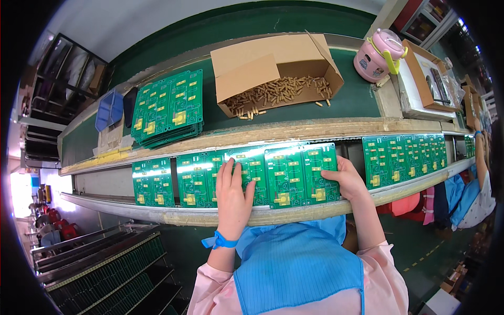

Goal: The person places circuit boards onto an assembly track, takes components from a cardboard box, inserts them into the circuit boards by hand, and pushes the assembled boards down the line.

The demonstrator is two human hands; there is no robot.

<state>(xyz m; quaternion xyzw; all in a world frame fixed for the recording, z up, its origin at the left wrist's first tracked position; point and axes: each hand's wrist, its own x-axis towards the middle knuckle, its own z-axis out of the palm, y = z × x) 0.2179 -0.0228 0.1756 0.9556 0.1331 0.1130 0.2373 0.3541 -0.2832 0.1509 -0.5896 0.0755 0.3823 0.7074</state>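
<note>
Head view: the left hand (233,194) covered part of a glossy green circuit board (199,181), so the seam there was hidden. Its fingers were extended, resting on the surface without gripping. The right hand (350,181), at three o'clock, pinched the edge of the adjoining board (286,173), thumb on top; its other fingertips were probably tucked behind. Both boards lay flat in a wood-edged track (102,181), large yellow squares toward six o'clock, their row's long axis running nine to three. At eleven stood stacked boards (165,105); at twelve, a cardboard box (244,73) partly hid tan, cylindrical pieces (283,89).
</note>
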